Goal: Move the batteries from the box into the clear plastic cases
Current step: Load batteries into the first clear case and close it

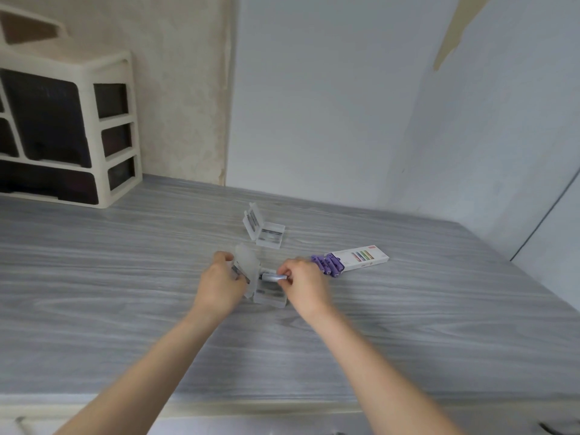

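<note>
head view showed me both hands over the grey wood-grain table (125, 277). the left hand (221, 285) gripped the raised lid of the near clear case (266, 293), its fingers curled round the lid edge. the right hand (303, 282) pinched one purple battery (272, 276) between thumb and fingertips, just above the open tray of that case. a second clear case (263, 230) stood open further back, apart from the hands. the white battery box (364, 260) lay to the right, and purple batteries (329, 265) stuck out of its open end. a cream drawer unit (78, 130) stood at far left.
</note>
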`<state>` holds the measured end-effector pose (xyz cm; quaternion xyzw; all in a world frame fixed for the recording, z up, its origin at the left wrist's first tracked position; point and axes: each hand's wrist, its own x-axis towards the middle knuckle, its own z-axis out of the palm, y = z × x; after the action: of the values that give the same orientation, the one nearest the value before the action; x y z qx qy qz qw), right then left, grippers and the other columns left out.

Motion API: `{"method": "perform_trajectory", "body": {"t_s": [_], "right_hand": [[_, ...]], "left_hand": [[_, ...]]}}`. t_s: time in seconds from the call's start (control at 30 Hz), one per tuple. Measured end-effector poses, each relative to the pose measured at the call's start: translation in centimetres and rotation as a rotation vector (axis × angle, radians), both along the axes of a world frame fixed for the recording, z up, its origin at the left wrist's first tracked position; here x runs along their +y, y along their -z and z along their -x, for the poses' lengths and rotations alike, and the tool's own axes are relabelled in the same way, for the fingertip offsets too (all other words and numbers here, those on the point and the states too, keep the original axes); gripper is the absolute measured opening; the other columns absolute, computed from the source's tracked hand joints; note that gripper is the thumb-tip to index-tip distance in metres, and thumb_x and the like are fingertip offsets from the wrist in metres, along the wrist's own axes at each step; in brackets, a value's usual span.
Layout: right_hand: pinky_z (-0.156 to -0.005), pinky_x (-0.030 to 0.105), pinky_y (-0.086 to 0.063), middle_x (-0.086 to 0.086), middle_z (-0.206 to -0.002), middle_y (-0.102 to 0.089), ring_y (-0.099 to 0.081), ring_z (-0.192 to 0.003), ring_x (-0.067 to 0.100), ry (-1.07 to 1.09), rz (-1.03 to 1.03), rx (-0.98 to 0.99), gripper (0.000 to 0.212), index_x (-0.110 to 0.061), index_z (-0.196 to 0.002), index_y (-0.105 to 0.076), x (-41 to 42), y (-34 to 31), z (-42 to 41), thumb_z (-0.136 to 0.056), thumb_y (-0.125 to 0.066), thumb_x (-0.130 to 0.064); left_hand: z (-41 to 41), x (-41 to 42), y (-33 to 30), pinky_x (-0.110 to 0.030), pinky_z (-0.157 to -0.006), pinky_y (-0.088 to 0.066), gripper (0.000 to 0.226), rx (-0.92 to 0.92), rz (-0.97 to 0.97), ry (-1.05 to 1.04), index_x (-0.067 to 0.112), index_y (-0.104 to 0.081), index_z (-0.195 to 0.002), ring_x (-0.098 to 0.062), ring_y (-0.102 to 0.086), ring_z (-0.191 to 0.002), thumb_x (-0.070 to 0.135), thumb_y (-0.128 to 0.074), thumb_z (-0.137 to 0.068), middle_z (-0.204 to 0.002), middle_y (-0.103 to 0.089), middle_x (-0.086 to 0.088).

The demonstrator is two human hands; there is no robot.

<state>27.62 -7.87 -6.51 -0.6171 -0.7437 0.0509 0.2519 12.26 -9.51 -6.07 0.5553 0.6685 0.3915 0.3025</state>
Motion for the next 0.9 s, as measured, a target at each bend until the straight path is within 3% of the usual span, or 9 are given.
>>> {"method": "perform_trajectory", "body": {"t_s": [0.13,0.27,0.37,0.6,0.77,0.9], "right_hand": [[-0.079,0.035,-0.051,0.008,-0.103,-0.065,-0.063,-0.089,0.027,-0.016,-0.026,-0.022,0.018,-0.012,-0.098,-0.068,0.1,0.3,0.2,-0.083,-0.059,-0.007],[-0.078,0.035,-0.051,0.007,-0.106,-0.064,-0.063,-0.089,0.026,-0.012,-0.031,-0.033,0.020,-0.013,-0.099,-0.067,0.2,0.4,0.2,-0.083,-0.058,-0.006],[-0.080,0.035,-0.051,0.008,-0.106,-0.063,-0.064,-0.089,0.026,-0.021,-0.028,-0.028,0.020,-0.012,-0.097,-0.068,0.4,0.7,0.1,-0.083,-0.056,-0.004],[-0.082,0.039,-0.054,0.011,-0.098,-0.068,-0.066,-0.085,0.026,-0.042,-0.056,0.095,0.018,-0.008,-0.091,-0.070,0.9,1.0,-0.2,-0.080,-0.058,0.001],[-0.075,0.026,-0.052,0.011,-0.085,-0.074,-0.066,-0.076,0.021,0.118,-0.121,0.349,0.014,-0.006,-0.082,-0.073,1.8,-0.5,-1.8,-0.078,-0.061,0.001],[-0.075,0.029,-0.051,0.011,-0.087,-0.075,-0.068,-0.082,0.025,0.265,-0.114,0.302,0.014,-0.008,-0.081,-0.072,2.7,-1.1,-3.9,-0.078,-0.060,-0.002]], "left_hand": [[-0.2,-0.2,0.4,-0.034,-0.072,-0.050,0.049,-0.035,-0.017,0.026,0.007,-0.038,-0.128,-0.036,-0.064,-0.089,0.009,-0.056,-0.082,-0.092,-0.061,-0.014],[-0.2,-0.2,0.8,-0.039,-0.077,-0.053,0.051,-0.053,-0.034,0.044,0.009,-0.037,-0.130,-0.038,-0.064,-0.091,0.010,-0.054,-0.082,-0.095,-0.066,-0.017],[-0.1,-0.1,1.3,-0.036,-0.072,-0.048,0.051,-0.042,-0.061,0.059,0.010,-0.036,-0.130,-0.038,-0.063,-0.091,0.011,-0.054,-0.082,-0.097,-0.067,-0.020],[0.1,-0.7,2.2,-0.029,-0.067,-0.040,0.047,-0.055,-0.167,0.085,0.014,-0.038,-0.129,-0.025,-0.060,-0.075,0.011,-0.054,-0.085,-0.079,-0.063,-0.004],[0.2,-0.8,2.4,-0.033,-0.070,-0.047,0.049,-0.093,-0.182,0.100,0.018,-0.037,-0.130,-0.023,-0.064,-0.075,0.015,-0.056,-0.086,-0.080,-0.067,-0.005],[0.1,-1.0,2.5,-0.033,-0.071,-0.047,0.054,-0.106,-0.200,0.106,0.019,-0.032,-0.134,-0.025,-0.064,-0.076,0.015,-0.056,-0.086,-0.085,-0.069,-0.007]]}}
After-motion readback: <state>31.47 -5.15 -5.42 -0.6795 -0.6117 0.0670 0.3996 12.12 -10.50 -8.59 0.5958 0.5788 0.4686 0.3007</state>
